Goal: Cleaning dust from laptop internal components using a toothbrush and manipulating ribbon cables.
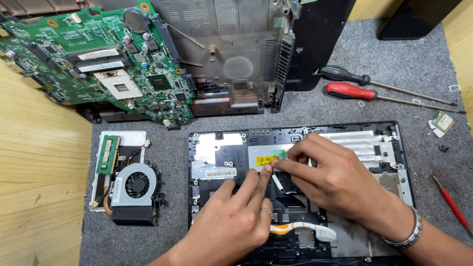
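On a grey felt mat point(394, 54) bounded by wooden walls at left and right lie the parts of one dismantled laptop. One bare base shell point(236, 54) leans at the top centre, and one green motherboard point(98, 59) rests tilted against its left side. One black palmrest cover point(364, 143) lies inside-up in front of the person, its near edge running out of frame; open mat remains along its right side and between it and the shell.

Left of the cover sits one cooling fan with heat pipe point(133, 189), and one green memory module point(108, 153) lies just beside it on a white plate.

Two screwdrivers lie above the cover, well apart from both hands: one black-handled point(345, 75), one red-handled point(351, 90). A third red tool point(451, 202) shows at the right edge. One small wireless card point(443, 121) lies near the right wall.

One white-and-orange toothbrush point(305, 228) rests on the cover, partly under the left hand point(231, 221).

The left hand's fingers are extended, not closed on anything, index tip pressing beside one small green-and-yellow circuit strip point(273, 156) on the cover's upper middle. The right hand point(335, 182) pinches that strip between thumb and forefinger.
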